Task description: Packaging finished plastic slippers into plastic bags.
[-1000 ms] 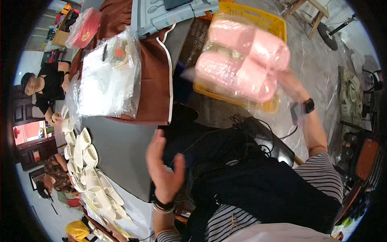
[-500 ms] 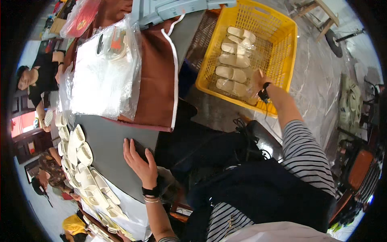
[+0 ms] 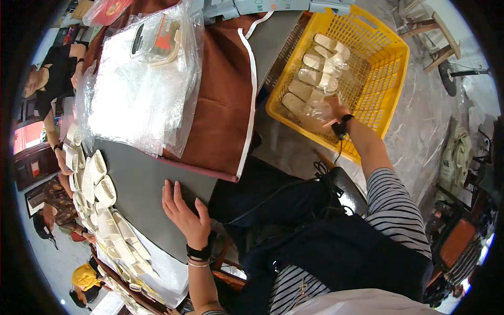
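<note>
My left hand lies on the grey tabletop, fingers stretched out and holding nothing. My right hand reaches into a yellow plastic basket at the far right. Its fingers are bent onto the nearest slippers, which are cream and in clear plastic, and the fingertips are partly hidden. Farther back in the basket, more cream slippers lie in a row, some under shiny clear film.
A stack of clear plastic bags with a transparent box on it rests on brown cloth. Loose cream slippers crowd the table's left side, where other people work. A grey crate stands behind.
The view has shifted, so the basket appears farther right. My right hand has moved left within the basket, over the nearest slippers. My left hand stays on the table.
</note>
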{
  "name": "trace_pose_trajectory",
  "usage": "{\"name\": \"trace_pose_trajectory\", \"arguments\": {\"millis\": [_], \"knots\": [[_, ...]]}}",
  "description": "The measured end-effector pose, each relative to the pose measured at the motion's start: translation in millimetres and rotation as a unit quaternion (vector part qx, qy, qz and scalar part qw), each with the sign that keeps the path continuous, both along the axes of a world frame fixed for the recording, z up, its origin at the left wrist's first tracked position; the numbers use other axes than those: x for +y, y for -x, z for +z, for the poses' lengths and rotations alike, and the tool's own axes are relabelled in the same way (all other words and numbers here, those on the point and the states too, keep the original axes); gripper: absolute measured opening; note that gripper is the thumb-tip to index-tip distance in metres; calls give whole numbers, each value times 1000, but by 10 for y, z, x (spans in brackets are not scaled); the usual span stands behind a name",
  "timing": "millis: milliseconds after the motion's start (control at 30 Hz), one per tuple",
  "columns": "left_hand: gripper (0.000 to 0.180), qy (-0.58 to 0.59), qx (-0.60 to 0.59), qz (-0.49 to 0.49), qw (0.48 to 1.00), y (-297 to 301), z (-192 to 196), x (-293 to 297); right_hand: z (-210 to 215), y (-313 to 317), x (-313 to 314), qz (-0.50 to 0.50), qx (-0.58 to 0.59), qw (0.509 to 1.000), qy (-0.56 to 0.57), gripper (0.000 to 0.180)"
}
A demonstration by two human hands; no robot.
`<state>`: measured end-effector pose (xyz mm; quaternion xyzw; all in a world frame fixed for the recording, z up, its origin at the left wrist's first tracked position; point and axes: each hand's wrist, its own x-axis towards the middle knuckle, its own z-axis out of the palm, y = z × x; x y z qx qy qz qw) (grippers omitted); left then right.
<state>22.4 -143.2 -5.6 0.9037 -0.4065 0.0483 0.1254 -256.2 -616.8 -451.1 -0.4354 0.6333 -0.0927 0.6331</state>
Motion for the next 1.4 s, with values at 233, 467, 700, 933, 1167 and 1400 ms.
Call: {"name": "trace_pose_trajectory", "arguments": {"millis": [233,467,700,933,1167,1400], "knots": [[53,-18,-13,11,1000,-11,94,64,131,670,-383,156,101,982,11,36],[56,-35,-9,23,999,-12,99,80,447,783,-636,308,197,930,35,38],[56,17,6,7,1000,-19,-32,94,384,1340,-1506,635,262,693,219,40],[56,-15,-16,12,1000,10,64,54,352,438,-1109,558,418,686,210,50],[53,-21,-25,14,999,10,82,50,762,114,-707,362,526,744,195,57],[54,18,-14,17,1000,-20,69,13,1038,131,-711,347,363,731,461,64]]}}
